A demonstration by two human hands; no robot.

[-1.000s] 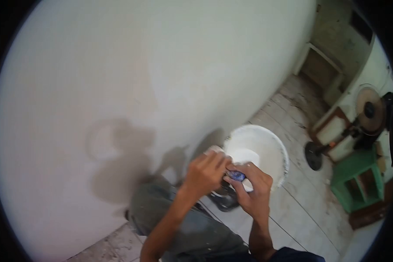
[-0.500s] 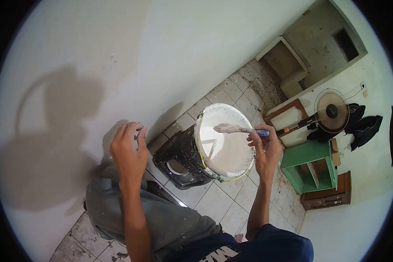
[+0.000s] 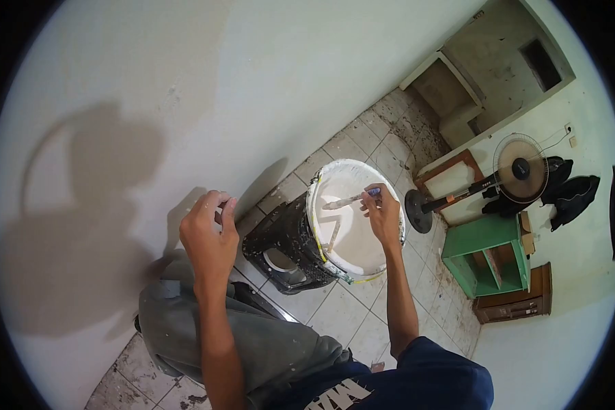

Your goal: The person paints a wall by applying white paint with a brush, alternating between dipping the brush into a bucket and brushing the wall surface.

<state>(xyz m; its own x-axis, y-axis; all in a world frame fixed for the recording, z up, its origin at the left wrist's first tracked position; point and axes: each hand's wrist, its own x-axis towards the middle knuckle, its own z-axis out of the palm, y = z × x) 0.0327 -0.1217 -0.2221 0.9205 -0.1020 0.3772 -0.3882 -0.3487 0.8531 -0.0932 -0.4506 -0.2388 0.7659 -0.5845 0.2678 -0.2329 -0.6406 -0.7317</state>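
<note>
My right hand (image 3: pixel 384 213) grips a paintbrush (image 3: pixel 343 203) by its blue-ended handle, over the mouth of a white bucket (image 3: pixel 396 236) holding white paint. The bristles point left, above the paint. A stick (image 3: pixel 334 235) leans inside the bucket. The bucket rests on a black, paint-spattered stool (image 3: pixel 283 239). Left of the stool, close to the wall, my left hand (image 3: pixel 210 229) is raised with fingers curled and thumb near the fingertips; whether anything small lies between them is hidden.
A pale wall (image 3: pixel 184 82) runs along the left. On the right stand a fan (image 3: pixel 521 169), a green cabinet (image 3: pixel 482 249) and a brown wooden piece (image 3: pixel 516 301). Dark clothes (image 3: pixel 572 201) hang on the far wall. The tiled floor (image 3: pixel 338 311) is stained.
My right hand has moved left and slightly up with the brush, further over the bucket. The fan's base now shows. My left hand has shifted slightly right.
</note>
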